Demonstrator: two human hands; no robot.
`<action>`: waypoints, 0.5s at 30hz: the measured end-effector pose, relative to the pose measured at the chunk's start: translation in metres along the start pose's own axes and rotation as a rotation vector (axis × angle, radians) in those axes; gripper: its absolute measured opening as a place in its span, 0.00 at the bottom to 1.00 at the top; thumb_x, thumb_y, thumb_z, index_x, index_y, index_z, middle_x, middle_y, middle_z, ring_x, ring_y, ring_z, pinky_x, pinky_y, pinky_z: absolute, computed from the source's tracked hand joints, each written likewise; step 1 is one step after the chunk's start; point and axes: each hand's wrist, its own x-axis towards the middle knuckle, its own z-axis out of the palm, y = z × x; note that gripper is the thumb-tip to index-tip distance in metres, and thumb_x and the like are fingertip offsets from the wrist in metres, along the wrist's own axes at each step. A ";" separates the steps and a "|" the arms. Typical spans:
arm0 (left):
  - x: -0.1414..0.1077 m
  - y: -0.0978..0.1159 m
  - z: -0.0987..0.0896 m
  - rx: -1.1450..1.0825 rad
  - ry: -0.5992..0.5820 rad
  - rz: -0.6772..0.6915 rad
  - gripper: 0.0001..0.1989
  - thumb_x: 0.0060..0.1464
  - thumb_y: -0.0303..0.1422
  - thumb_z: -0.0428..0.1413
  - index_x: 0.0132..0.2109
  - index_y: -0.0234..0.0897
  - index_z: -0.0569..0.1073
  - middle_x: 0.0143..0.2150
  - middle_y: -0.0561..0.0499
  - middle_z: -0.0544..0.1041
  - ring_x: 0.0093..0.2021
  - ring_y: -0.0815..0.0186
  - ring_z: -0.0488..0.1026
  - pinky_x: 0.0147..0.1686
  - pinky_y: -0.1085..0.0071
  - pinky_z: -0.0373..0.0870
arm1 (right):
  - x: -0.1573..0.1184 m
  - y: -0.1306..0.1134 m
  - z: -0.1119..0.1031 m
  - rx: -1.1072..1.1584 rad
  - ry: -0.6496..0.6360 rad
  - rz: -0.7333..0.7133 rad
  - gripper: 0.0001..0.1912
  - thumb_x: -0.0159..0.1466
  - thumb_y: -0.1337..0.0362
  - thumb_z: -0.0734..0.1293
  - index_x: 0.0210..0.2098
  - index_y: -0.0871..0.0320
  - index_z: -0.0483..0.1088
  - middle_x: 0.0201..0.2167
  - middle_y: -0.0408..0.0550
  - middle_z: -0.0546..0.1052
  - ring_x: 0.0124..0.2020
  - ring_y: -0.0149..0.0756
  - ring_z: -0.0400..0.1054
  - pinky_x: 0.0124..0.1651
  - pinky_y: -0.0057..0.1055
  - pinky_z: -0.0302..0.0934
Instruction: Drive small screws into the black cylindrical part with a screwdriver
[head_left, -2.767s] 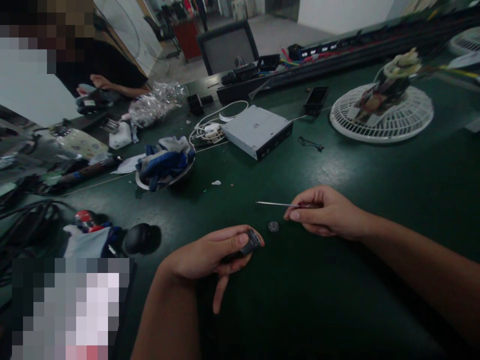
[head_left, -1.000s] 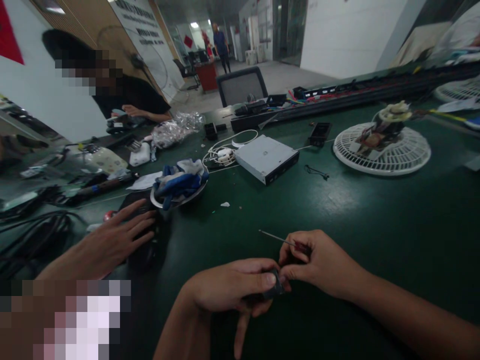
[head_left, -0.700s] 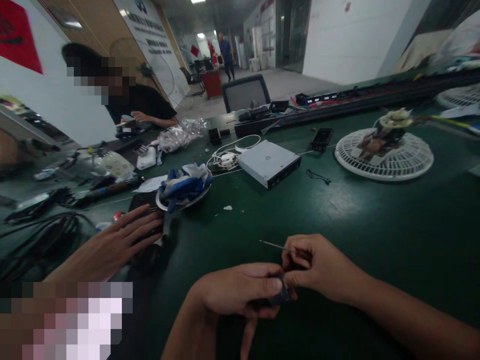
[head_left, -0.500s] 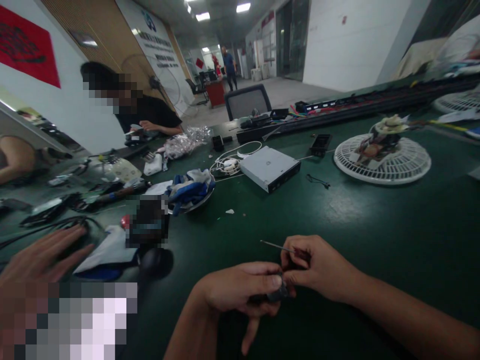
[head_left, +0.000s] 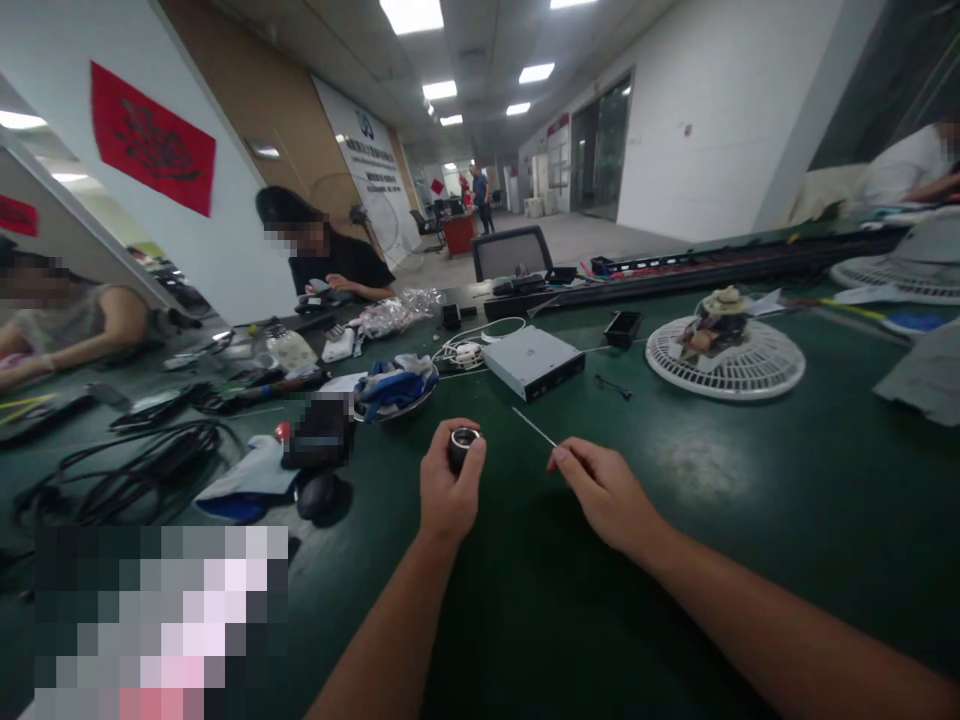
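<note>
Head view shows the left hand [head_left: 448, 483] closed around a short dark metal ring with a round open end [head_left: 463, 448]. The fingers and thumb are together on it, its hollow top looks upward, and it is held above the desk, not resting there. The right hand [head_left: 606, 493] is pinched together on a thin steel screwdriver [head_left: 534, 427]; its handle is hidden inside the fingers, and the long shaft points up and to the left, with the tip near the ring but not touching it. For such fine work, a firm hold on the ring and a light, steady hold on the tool seem best, because a thin tip can slip easily from a small part. Both forearms reach in over the dark green desk [head_left: 757, 610]. Farther out lie a flat silver-grey optical drive [head_left: 531, 360], a tangled white cable [head_left: 461, 352], a metal plate [head_left: 405, 410] carrying blue and white gloves [head_left: 391, 388], and a black computer mouse [head_left: 317, 495]. On the right lies a round white fan guard [head_left: 724, 392], and beyond the left side sits a person in a black shirt [head_left: 337, 272].
</note>
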 end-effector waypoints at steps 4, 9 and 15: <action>-0.012 0.002 0.009 0.491 0.008 0.281 0.08 0.59 0.38 0.53 0.35 0.38 0.68 0.25 0.55 0.66 0.24 0.70 0.62 0.28 0.73 0.56 | 0.010 0.004 -0.005 0.149 0.008 0.107 0.23 0.69 0.46 0.58 0.38 0.59 0.71 0.19 0.36 0.56 0.19 0.29 0.51 0.22 0.28 0.45; -0.010 -0.008 0.014 0.647 -0.163 0.371 0.06 0.57 0.35 0.55 0.33 0.40 0.68 0.25 0.52 0.69 0.25 0.66 0.65 0.29 0.71 0.54 | 0.013 0.008 -0.016 0.332 -0.239 0.131 0.24 0.69 0.45 0.59 0.48 0.58 0.70 0.18 0.34 0.55 0.17 0.28 0.47 0.20 0.27 0.43; -0.005 -0.019 0.019 0.503 -0.147 0.289 0.06 0.59 0.36 0.53 0.43 0.44 0.73 0.32 0.48 0.72 0.31 0.61 0.68 0.31 0.68 0.62 | 0.017 0.017 -0.022 0.014 0.111 0.090 0.21 0.69 0.48 0.61 0.51 0.53 0.74 0.30 0.49 0.75 0.37 0.44 0.70 0.31 0.33 0.61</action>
